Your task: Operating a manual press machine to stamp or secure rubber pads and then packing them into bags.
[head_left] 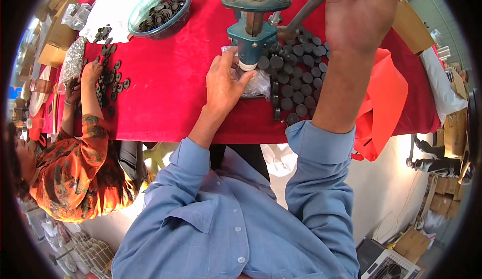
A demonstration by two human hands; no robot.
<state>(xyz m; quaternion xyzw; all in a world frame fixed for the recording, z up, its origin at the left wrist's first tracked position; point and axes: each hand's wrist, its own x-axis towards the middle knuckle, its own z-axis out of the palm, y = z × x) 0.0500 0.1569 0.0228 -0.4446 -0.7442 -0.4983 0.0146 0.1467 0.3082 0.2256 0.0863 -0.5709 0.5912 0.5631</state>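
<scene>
Left grip [224, 84] closed around the white ring [247, 67] at the bottom end of the teal press [252, 35]; far-side contact hidden. Right grip [357, 15] wrapped on the lever [315, 3], up at top edge of view. Clear plastic [258, 86] just beside my left thumb. Black caps [297, 98] spread right of the press on the red-covered bench [165, 88]. Off left: bowl [136, 26] of black parts, then a co-worker's hand [92, 72] at loose black discs [118, 77].
</scene>
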